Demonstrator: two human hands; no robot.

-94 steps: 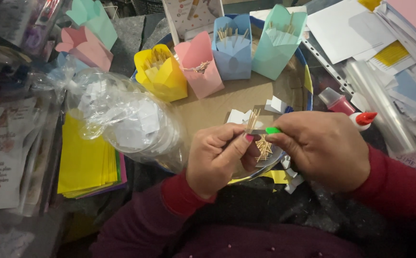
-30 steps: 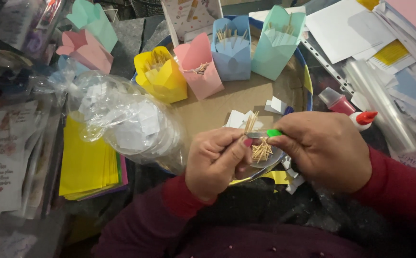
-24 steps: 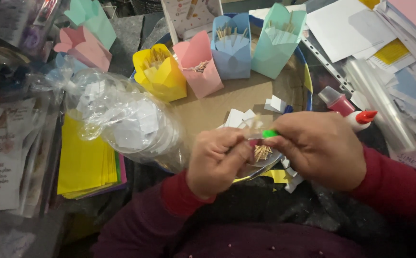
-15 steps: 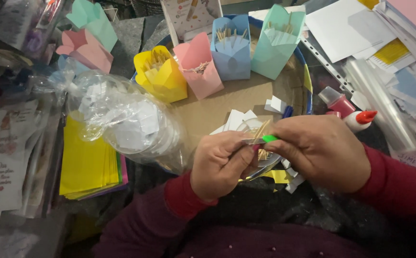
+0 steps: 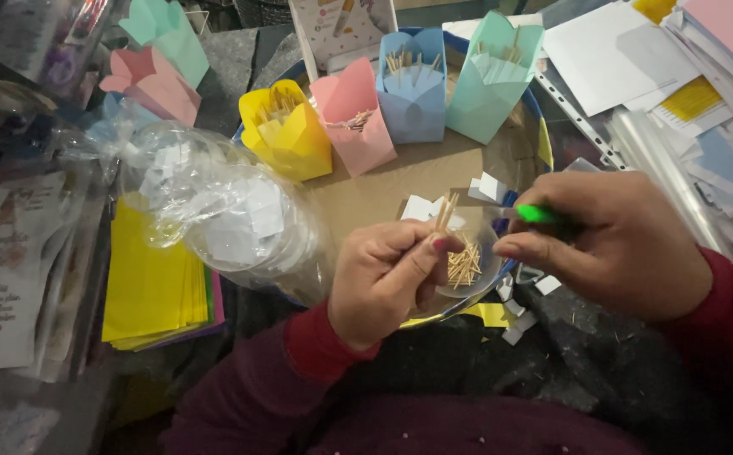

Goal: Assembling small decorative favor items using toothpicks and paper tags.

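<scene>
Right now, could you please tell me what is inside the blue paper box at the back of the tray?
Thin wooden sticks stand upright inside the blue paper box, their tips showing above its folded front. Their lower ends and the box's bottom are hidden by its walls.

Cluttered craft table under dim light, round cardboard tray (image 5: pixel 383 190) at centre, dark felt surface around it

paper boxes (image 5: pixel 392 109) standing behind dish (image 5: pixel 468 265) | plastic bag (image 5: pixel 223 219) lying left | paper stack (image 5: pixel 152 282) sitting further left
</scene>
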